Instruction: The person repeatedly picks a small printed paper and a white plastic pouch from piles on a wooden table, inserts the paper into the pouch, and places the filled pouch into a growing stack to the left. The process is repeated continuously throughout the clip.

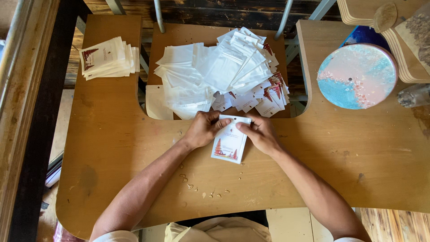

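A small white pouch with a red tree print lies on the wooden table in front of me. My left hand pinches its top left corner. My right hand pinches the top right edge, fingers curled over it. Just beyond my hands lies a big loose heap of clear and white pouches, with several printed cards fanned at its right side.
A neat stack of printed pouches sits at the far left of the table. A round pink and blue disc rests at the right, near curved wooden pieces. Small crumbs dot the table near me.
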